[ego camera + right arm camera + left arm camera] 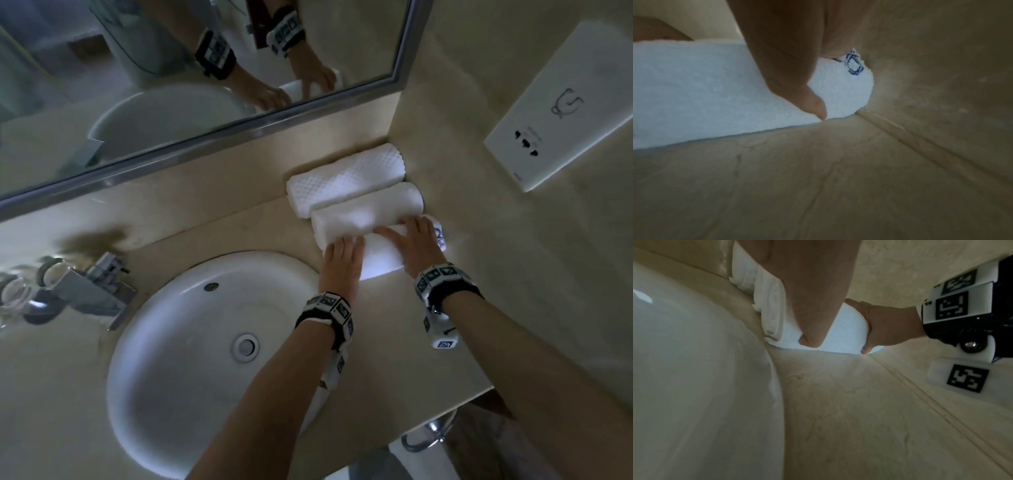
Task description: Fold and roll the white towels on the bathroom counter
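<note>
Three rolled white towels lie side by side on the beige counter, to the right of the sink. The textured far roll sits against the back wall, with the middle roll in front of it. Both hands hold the nearest roll. My left hand grips its left end, thumb on the front of the roll. My right hand grips the right end, thumb pressed on the towel. A blue embroidered mark shows at that end, by the side wall.
A white round sink with a chrome faucet fills the counter's left part. Glasses stand at the far left. A mirror hangs behind, and a socket panel is on the right wall. The counter's front edge is near my right forearm.
</note>
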The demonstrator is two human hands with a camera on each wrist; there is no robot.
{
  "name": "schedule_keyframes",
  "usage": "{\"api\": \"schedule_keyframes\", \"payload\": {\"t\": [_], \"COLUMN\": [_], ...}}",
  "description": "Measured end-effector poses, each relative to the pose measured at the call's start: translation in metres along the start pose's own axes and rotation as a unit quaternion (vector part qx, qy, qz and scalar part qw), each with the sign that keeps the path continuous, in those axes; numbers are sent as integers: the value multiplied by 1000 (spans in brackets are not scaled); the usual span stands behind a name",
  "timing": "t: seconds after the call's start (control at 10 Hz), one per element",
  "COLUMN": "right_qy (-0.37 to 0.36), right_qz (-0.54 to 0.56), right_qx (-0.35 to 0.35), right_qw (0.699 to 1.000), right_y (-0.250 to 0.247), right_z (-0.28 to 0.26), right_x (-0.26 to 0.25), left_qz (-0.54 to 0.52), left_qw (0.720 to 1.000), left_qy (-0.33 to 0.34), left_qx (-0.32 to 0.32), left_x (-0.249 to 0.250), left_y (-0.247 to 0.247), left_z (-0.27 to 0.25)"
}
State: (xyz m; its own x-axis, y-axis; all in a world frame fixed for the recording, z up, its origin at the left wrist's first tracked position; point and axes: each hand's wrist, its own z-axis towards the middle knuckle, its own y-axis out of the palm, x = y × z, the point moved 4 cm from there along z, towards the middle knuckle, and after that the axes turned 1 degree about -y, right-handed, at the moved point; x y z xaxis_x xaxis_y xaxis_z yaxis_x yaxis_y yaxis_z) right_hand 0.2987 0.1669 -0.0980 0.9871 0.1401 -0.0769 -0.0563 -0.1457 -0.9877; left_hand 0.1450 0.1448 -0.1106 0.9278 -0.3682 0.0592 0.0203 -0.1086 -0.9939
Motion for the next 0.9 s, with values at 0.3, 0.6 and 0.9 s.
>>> {"api": "schedule_keyframes", "payload": {"t": [0.3,0.6,0.9], "right_qy": [-58,-22,103], "right_qz": [-31,-31,-64], "right_qx": [42,-24,-97], "right_qw": [997,999,988], "right_y": [1,-7,-45], "right_z": [38,33,-28], "right_x": [7,8,21], "left_qz": [7,8,-20], "left_qw": [999,996,985], "left_qy": [-43,-35,24], "left_qx": [-4,-81,-171], "left_x": [-4,-9,-49], "left_y": [6,7,-62], "left_z": [23,28,7]}}
